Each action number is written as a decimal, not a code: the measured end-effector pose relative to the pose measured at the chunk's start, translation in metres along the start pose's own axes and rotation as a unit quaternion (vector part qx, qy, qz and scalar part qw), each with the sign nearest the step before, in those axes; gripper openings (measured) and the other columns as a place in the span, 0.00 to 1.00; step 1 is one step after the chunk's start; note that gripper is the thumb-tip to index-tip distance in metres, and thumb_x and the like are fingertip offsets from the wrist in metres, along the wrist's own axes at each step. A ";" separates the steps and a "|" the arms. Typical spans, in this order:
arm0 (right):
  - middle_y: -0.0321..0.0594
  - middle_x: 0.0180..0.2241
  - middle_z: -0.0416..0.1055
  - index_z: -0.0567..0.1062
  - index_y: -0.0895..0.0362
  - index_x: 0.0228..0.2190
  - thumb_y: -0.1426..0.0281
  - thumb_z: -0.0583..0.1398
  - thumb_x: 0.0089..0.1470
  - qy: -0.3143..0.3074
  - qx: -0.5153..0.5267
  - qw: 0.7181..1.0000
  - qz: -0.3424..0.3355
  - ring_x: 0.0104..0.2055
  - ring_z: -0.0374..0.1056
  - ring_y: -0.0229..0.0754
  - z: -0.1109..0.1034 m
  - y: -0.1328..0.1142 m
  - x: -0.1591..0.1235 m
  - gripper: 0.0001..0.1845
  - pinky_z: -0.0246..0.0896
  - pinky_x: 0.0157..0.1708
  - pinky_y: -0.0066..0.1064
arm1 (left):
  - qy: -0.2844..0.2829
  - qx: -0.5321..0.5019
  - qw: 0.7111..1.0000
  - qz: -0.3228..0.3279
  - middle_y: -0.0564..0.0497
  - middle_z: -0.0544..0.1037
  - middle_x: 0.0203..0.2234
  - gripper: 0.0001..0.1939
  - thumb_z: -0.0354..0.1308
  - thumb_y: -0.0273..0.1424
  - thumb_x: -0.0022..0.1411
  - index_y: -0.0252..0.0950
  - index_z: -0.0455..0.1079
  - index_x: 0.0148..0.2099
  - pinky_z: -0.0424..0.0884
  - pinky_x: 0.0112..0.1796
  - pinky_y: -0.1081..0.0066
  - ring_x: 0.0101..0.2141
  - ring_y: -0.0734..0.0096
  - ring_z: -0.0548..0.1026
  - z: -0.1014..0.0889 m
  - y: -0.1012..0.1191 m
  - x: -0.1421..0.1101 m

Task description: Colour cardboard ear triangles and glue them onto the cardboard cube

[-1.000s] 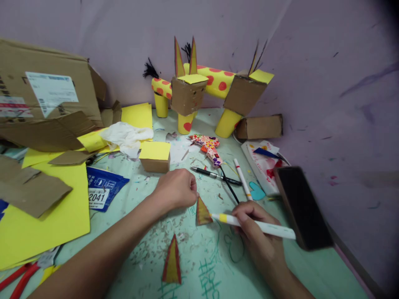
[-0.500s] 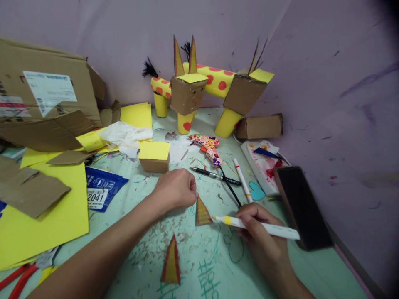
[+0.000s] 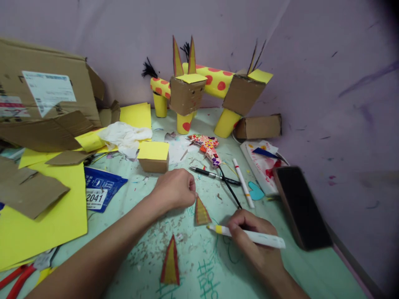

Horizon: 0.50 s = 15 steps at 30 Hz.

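Observation:
My left hand point(image 3: 177, 189) is closed, its fingertips pinching the upper tip of a small cardboard triangle point(image 3: 202, 212) against the table. This triangle is coloured yellow with a reddish edge. In my right hand point(image 3: 255, 236) is a white marker point(image 3: 246, 236), its yellow tip close to the triangle's lower right corner; whether they touch I cannot tell. A second triangle point(image 3: 170, 264), yellow-brown with a red border, lies nearer to me. Beyond my left hand stands a small cardboard box point(image 3: 153, 161) with a yellow paper top.
Two spotted yellow paper animals with cardboard-box heads point(image 3: 188, 95) stand at the back wall. A floral glue gun point(image 3: 207, 147), a black pen point(image 3: 215, 176), an orange-banded marker point(image 3: 243, 182) and a phone point(image 3: 302, 207) lie rightward. Leftward are yellow sheets point(image 3: 62, 207), cardboard and red-handled pliers point(image 3: 28, 272).
The marker in my right hand has moved slightly left and down, from beside the triangle's right edge to below its lower right corner. My left hand stays in place.

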State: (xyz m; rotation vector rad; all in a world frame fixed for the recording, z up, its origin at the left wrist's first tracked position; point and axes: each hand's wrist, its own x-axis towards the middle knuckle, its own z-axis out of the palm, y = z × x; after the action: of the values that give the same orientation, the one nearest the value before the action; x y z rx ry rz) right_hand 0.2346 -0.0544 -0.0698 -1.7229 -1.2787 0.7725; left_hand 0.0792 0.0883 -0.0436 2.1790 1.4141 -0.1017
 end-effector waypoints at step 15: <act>0.32 0.12 0.63 0.69 0.55 0.15 0.65 0.57 0.47 0.017 -0.017 1.000 -0.005 0.16 0.58 0.37 0.002 -0.001 0.002 0.13 0.47 0.16 0.27 | -0.005 -0.005 1.000 -0.002 0.51 0.78 0.23 0.05 0.58 0.35 0.44 0.43 0.74 0.25 0.59 0.23 0.71 0.27 0.64 0.74 0.000 0.000 -0.001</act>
State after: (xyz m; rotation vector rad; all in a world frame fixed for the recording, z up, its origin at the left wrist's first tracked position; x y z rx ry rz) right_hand 0.2332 -0.0521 -0.0697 -1.7481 -1.2839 0.7163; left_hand 0.0785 0.0877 -0.0437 2.1641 1.4102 -0.1057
